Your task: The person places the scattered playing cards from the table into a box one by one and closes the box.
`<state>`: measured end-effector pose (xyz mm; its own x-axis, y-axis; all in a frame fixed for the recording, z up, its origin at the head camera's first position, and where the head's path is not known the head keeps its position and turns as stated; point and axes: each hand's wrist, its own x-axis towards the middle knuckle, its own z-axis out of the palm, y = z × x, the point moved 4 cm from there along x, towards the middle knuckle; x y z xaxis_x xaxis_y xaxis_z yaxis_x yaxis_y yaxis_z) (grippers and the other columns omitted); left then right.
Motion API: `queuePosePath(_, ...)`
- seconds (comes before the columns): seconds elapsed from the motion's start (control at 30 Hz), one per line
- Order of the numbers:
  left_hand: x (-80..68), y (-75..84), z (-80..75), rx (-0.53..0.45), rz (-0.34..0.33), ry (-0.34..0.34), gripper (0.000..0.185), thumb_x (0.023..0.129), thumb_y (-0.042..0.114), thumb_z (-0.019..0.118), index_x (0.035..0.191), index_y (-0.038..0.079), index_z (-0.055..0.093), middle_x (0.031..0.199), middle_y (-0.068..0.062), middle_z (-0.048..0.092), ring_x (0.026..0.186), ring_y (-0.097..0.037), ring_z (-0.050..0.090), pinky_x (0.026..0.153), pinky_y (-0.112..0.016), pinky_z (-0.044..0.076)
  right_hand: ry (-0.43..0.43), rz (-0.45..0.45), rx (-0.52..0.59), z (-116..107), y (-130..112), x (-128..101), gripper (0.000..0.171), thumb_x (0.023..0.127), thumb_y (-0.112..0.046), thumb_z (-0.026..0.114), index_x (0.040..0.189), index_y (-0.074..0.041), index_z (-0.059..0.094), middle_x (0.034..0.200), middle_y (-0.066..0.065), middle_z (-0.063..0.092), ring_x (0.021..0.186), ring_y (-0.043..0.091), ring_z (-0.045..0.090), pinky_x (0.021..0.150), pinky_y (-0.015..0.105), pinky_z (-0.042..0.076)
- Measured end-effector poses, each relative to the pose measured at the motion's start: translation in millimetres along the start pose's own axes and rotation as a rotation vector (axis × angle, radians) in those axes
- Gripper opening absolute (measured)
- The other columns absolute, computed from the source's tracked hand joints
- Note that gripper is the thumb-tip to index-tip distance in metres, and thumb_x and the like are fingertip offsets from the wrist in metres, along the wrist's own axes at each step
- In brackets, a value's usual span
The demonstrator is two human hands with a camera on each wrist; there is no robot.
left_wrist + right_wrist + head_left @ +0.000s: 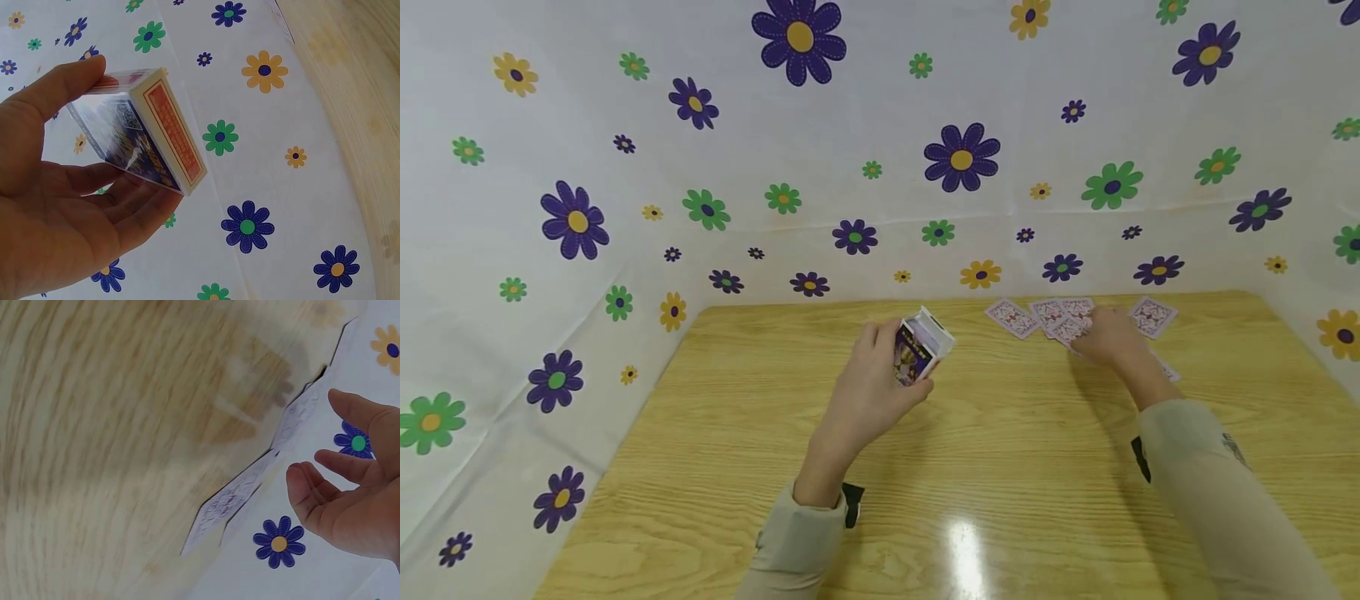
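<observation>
The left hand [868,387] grips a card box [919,347] above the table [715,433], thumb and fingers clamping its faces (flap open; contents not visible). The right hand [1108,337], fingers loosely spread, rests over scattered face-down cards [1013,317] near the far edge.

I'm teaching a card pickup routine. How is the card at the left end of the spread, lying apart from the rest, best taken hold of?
Pinch that playing card by its near left edge, coming from the left. It lies flat and face down on the table, so a fingertip must lift or slide an edge first. That side looks free; the right hand covers the other cards.
</observation>
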<state>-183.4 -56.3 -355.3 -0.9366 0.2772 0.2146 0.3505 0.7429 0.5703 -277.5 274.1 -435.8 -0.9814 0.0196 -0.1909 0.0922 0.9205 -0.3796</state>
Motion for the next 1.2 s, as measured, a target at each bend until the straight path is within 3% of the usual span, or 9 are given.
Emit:
queuePosePath(0.17,-1.1,0.3,1.7,-0.001,-0.012,-0.017,0.077,0.084,0.024,0.08,0.146,0.001,0.04,0.128,-0.017,0.049,0.103,-0.026,0.056,0.08,-0.035,0.057,-0.027,-0.001,-0.019,7.5,13.9,1.5,0.045,0.09,-0.027,0.067,0.101,0.016,0.059,0.103,0.035,0.054,0.104,0.048,0.043,0.095,0.063,0.041)
queuePosePath(0.23,-0.9,0.4,1.9,0.001,-0.011,-0.02,0.078,0.084,0.025,0.08,0.146,0.001,0.04,0.128,-0.017,0.049,0.103,-0.026,0.056,0.081,-0.035,0.056,-0.033,-0.003,-0.008,8.8,17.2,0.5,0.042,0.09,-0.028,0.067,0.097,0.013,0.058,0.099,0.032,0.052,0.101,0.047,0.042,0.09,0.062,0.043)
queuePosePath(0.43,0.5,0.0,2.5,0.007,-0.014,-0.026,0.08,0.083,0.025,0.081,0.147,0.001,0.039,0.127,-0.017,0.049,0.102,-0.025,0.056,0.081,-0.035,0.056,-0.038,0.007,0.045,9.7,21.7,-1.4,0.051,0.093,-0.03,0.063,0.113,0.016,0.053,0.11,0.037,0.039,0.107,0.056,0.04,0.092,0.068,0.04)
queuePosePath(0.67,0.7,-1.1,3.1,0.012,-0.015,-0.031,0.08,0.083,0.025,0.081,0.147,0.001,0.039,0.123,-0.017,0.05,0.1,-0.025,0.056,0.08,-0.035,0.056,-0.045,0.014,0.062,10.4,25.2,-0.4,0.052,0.093,-0.031,0.063,0.11,0.017,0.051,0.109,0.037,0.039,0.105,0.053,0.039,0.092,0.066,0.04)
queuePosePath(1.0,1.5,-3.9,4.3,0.021,-0.021,-0.04,0.08,0.083,0.025,0.081,0.147,0.001,0.039,0.123,-0.017,0.05,0.1,-0.024,0.055,0.079,-0.034,0.056,-0.004,0.042,0.137,9.1,28.1,-2.0,0.073,0.09,-0.031,0.068,0.129,0.023,0.038,0.122,0.045,0.031,0.115,0.061,0.031,0.097,0.07,0.036)
queuePosePath(1.2,2.5,-5.2,3.6,0.036,-0.025,-0.047,0.08,0.083,0.026,0.081,0.146,0.0,0.039,0.121,-0.017,0.05,0.098,-0.025,0.055,0.078,-0.034,0.056,0.08,0.013,0.012,9.5,18.2,4.3,0.063,0.086,-0.025,0.072,0.121,0.017,0.042,0.116,0.039,0.046,0.113,0.056,0.039,0.104,0.066,0.03)
